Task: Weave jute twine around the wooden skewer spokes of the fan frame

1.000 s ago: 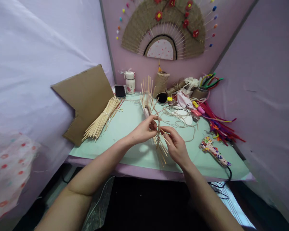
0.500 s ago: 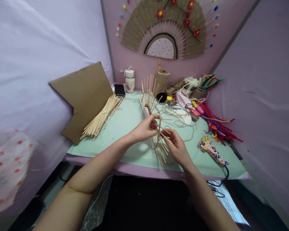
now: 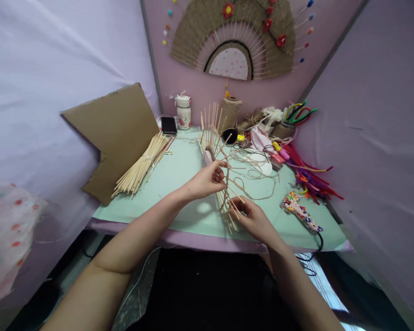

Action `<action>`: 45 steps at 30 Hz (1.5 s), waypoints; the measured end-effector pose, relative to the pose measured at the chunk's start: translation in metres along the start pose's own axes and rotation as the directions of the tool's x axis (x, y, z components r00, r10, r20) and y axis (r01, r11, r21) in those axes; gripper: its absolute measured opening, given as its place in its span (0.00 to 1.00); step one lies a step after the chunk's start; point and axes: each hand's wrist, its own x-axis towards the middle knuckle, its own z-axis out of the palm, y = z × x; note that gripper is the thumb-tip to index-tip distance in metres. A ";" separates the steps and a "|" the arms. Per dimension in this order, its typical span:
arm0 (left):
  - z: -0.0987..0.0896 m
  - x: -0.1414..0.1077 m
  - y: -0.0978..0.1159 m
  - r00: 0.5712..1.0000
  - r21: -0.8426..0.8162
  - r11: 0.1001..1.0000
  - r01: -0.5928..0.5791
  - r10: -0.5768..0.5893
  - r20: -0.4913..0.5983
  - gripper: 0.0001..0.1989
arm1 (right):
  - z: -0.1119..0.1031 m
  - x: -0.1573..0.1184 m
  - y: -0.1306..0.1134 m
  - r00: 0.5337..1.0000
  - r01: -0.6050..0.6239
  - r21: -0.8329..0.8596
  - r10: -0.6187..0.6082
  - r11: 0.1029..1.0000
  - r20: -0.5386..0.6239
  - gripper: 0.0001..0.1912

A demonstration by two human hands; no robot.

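Note:
A fan-shaped frame of thin wooden sticks (image 3: 209, 122) stands on edge over the table, with brown twine (image 3: 227, 172) woven between the sticks and a pale rounded piece (image 3: 208, 157) at its base. My left hand (image 3: 209, 179) is closed on the frame's middle, thumb and fingers pinching near the woven line. Lower down, my right hand (image 3: 251, 215) has its fingers closed around the lower sticks; whether the fingertips also pinch twine is hidden. Loose twine (image 3: 258, 197) loops across the table to the right of the frame.
A stick bundle (image 3: 141, 165) and cardboard (image 3: 113, 133) lie left. Behind stand a phone (image 3: 169, 124), bottle (image 3: 183, 112) and twine spool (image 3: 232, 112). Pipe cleaners (image 3: 310, 172), a white disc (image 3: 258, 163) and a patterned glue gun (image 3: 301, 211) with a cord lie right.
My right hand has moved slightly down along the sticks. My left hand keeps its hold on the frame. The whole view has shifted a little.

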 end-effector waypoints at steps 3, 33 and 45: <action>0.000 0.001 -0.003 1.000 0.030 0.999 -0.015 0.015 -0.005 0.24 | 0.000 0.001 0.000 0.998 -0.023 -0.004 0.023 1.000 -0.051 0.10; -0.005 0.006 -0.013 0.996 0.141 0.987 -0.071 0.063 0.058 0.27 | 0.000 -0.006 0.004 0.989 0.035 -0.159 -0.057 0.987 -0.135 0.10; 0.003 -0.006 -0.011 0.990 0.170 0.984 -0.052 0.029 0.138 0.40 | 0.006 -0.014 -0.004 0.991 -0.014 -0.125 -0.003 0.992 -0.132 0.07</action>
